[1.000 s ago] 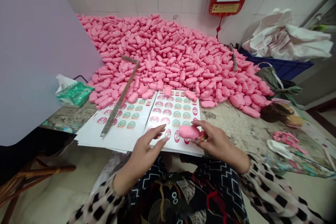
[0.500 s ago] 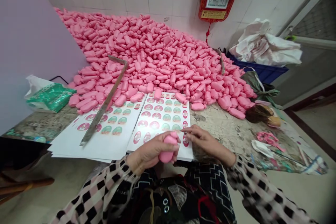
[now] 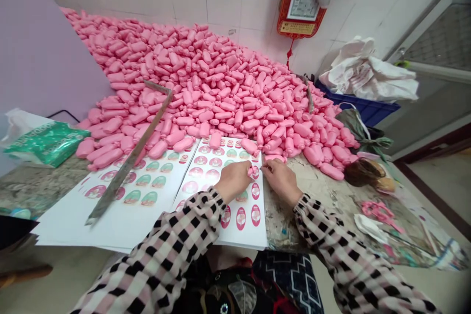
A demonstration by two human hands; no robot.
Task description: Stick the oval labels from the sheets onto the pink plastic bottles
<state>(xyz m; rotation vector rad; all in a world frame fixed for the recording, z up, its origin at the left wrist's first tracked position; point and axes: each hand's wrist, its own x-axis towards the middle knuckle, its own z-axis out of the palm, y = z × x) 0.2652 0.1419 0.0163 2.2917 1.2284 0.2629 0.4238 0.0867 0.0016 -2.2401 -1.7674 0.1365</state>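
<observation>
My left hand point(image 3: 237, 180) is closed over the right sticker sheet point(image 3: 206, 157), back of the hand up. A small pink bottle point(image 3: 253, 171) pokes out past its fingers; most of it is hidden under the hand. Just to the right, at the sheet's edge, my right hand point(image 3: 281, 180) has thumb and fingertips pinched together. Whatever they hold, if anything, is too small to make out. Oval pink stickers point(image 3: 255, 191) run down the sheet's right side below the fingertips. Rows of rounded pink and green stickers fill the rest.
A large heap of pink bottles point(image 3: 206, 73) covers the back of the table. A second stack of sticker sheets point(image 3: 121, 211) lies left, with a metal bar point(image 3: 136, 152) across it. A green plastic packet point(image 3: 47, 142) lies far left; pink scissors point(image 3: 379, 212) and a blue crate point(image 3: 368, 108) are right.
Both hands have moved forward and up along the sheet's right edge. My left hand has turned over, so the bottle is now mostly hidden. The view has shifted slightly.
</observation>
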